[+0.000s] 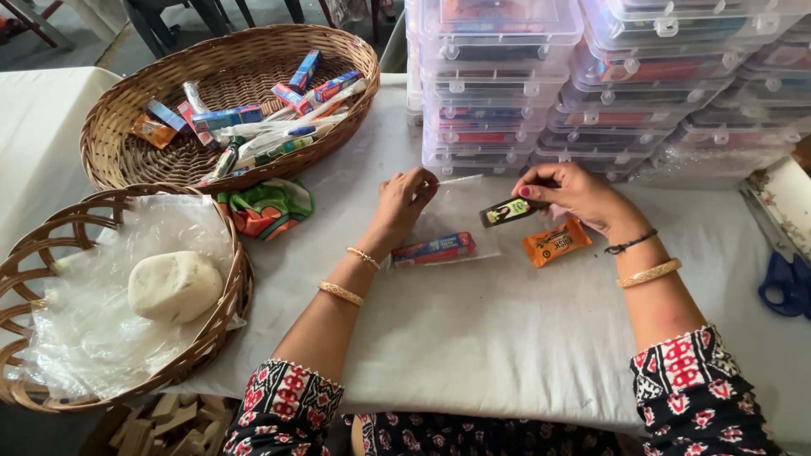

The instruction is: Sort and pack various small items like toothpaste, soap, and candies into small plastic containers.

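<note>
My left hand (404, 205) pinches the top edge of a clear plastic bag (452, 221) lying on the white table (507, 338). A red and blue flat box (432, 250) shows inside the bag near its lower end. My right hand (574, 194) holds a small black sachet (511, 211) at the bag's right edge. An orange sachet (555, 243) lies on the table just below my right hand.
A wicker basket (118, 127) at the back left holds several small boxes and tubes. A nearer basket (230, 279) holds plastic sheeting and a white lump (175, 285). Stacked clear lidded boxes (608, 84) stand at the back. Blue scissors (786, 283) lie at the right; a green and orange cloth (269, 207) lies by the baskets.
</note>
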